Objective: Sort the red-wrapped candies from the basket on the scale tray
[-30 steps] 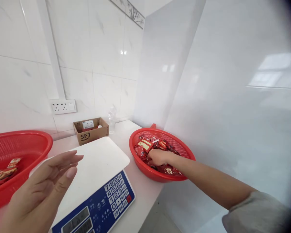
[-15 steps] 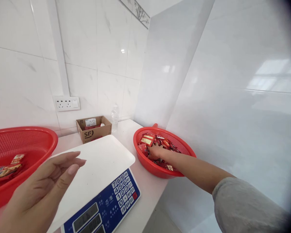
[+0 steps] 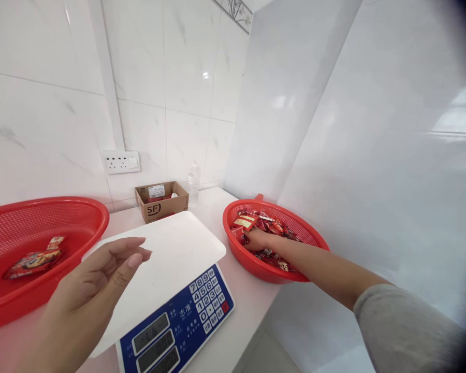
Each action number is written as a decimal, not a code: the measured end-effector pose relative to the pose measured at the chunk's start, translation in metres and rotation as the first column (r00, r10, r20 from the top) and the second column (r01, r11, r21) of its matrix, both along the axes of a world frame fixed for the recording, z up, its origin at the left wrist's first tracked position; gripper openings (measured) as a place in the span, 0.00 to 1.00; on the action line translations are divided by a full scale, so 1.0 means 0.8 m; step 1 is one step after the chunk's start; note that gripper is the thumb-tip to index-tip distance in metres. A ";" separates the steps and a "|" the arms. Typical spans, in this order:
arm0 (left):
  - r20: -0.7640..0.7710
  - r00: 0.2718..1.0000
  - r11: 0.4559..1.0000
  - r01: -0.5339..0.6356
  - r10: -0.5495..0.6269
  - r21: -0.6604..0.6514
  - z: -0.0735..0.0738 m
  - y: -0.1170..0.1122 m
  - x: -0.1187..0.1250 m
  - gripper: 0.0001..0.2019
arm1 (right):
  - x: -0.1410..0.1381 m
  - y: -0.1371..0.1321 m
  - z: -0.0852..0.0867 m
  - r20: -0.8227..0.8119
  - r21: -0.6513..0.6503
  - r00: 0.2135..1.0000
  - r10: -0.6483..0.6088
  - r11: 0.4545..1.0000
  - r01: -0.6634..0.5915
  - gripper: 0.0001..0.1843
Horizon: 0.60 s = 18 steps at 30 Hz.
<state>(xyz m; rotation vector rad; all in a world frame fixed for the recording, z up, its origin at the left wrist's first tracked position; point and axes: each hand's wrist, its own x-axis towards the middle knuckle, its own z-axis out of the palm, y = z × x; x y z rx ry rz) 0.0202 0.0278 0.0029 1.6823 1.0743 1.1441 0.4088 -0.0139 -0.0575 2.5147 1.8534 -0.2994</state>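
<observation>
My left hand [image 3: 95, 290] hovers over the white weighing pan [image 3: 174, 243] of a digital scale with a blue keypad panel [image 3: 186, 316]. Its fingers are loosely curved, the thumb close by, and they hold nothing. Reaching to the right, my right hand [image 3: 257, 239] is down among small red snack packets [image 3: 281, 228] in a red plastic basket [image 3: 248, 264]. The fingertips are hidden by the packets, so a grip cannot be made out. A red packet with a yellow label panel [image 3: 245, 221] lies just beyond that hand.
Left of the scale, a second red basket [image 3: 97, 228] holds a few packets [image 3: 34, 261]. Behind the scale are an open cardboard box [image 3: 163, 207] and a clear plastic bottle [image 3: 193, 181]. Tiled walls meet at the corner, with a socket panel [image 3: 121, 162] on the left wall.
The view has shifted left, so everything sits farther right in the picture. My right hand's fingers have sunk deeper among the packets. My left hand stays empty over the pan.
</observation>
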 end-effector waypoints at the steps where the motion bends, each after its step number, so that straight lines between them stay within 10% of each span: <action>1: 0.007 1.000 1.000 0.002 -0.001 -0.014 0.002 0.000 0.000 0.23 | -0.001 -0.002 -0.001 -0.009 0.014 1.000 0.006 1.000 -0.006 0.17; 11: -0.055 0.996 0.995 0.067 -0.071 -0.078 0.022 -0.007 -0.008 0.25 | 0.006 0.005 -0.019 -0.053 -0.044 0.994 -0.092 0.995 0.090 0.15; 18: -0.019 0.998 0.995 0.066 -0.067 -0.077 0.025 -0.006 -0.011 0.23 | 0.008 -0.004 0.001 -0.085 0.141 0.996 -0.024 0.989 0.036 0.16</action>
